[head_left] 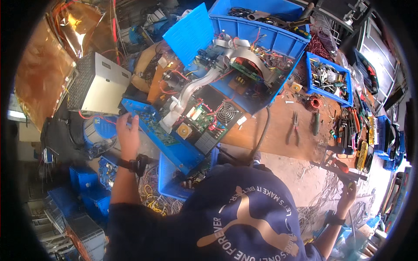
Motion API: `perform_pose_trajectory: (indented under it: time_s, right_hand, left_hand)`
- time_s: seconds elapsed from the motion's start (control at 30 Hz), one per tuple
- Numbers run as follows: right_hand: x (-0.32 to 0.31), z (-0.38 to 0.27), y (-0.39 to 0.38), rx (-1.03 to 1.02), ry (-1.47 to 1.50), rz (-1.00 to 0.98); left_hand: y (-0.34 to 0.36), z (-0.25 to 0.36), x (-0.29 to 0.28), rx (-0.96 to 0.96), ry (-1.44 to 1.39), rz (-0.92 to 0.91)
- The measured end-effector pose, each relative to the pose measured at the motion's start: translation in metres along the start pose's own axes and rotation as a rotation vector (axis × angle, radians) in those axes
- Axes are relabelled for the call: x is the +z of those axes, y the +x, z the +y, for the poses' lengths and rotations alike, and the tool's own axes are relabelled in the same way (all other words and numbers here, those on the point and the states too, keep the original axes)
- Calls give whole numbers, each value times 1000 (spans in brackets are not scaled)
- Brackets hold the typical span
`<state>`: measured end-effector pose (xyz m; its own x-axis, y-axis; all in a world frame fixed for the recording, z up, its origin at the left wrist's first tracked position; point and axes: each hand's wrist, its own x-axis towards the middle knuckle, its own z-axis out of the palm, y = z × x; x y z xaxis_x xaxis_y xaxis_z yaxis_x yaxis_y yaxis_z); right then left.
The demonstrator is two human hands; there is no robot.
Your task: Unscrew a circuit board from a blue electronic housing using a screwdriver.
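- Over the cluttered counter [272, 130], work slowly.
- Steady the blue panel [183, 162] along the near edge, with left grip [128, 130] apparently pinching its far-left end.
- With right grip [347, 195] near a dark bar [359, 176], cannot tell whether grasping.
- Beyond, keep grey ribbon cables [198, 82] slack.

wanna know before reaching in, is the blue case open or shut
Open: the blue case lies uncovered, its circuit boards and pale ribbon cables exposed.

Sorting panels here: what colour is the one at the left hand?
The panel is blue, clearest in the head view.
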<state>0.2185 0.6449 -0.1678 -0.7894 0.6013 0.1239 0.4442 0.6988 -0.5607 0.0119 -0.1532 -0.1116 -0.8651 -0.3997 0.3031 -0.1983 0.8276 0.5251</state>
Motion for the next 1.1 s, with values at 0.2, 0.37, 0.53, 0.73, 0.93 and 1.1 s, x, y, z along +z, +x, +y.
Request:
perform_pose_trajectory:
  time_s: [0.2,0.37,0.53,0.73,0.93,1.1]
  right_hand:
    - [-18,-58,0,-20,-171,-3]
    - [-45,-129,-4,-42,-8,-11]
    - [-89,-158,-50,11,1,58]
    - [-128,-204,-93,16,-50,-94]
    - [-19,-261,-46,-116,627,-340]
    - [98,-343,-10,-63,1024,-663]
  left_hand:
    - [24,-6,15,21,86,-143]
    - [64,-81,11,196,157,-118]
    - [50,-25,11,211,343,-265]
    - [14,-17,19,374,199,-266]
    - [-16,6,26,426,26,-220]
    - [-16,2,25,320,-30,-204]
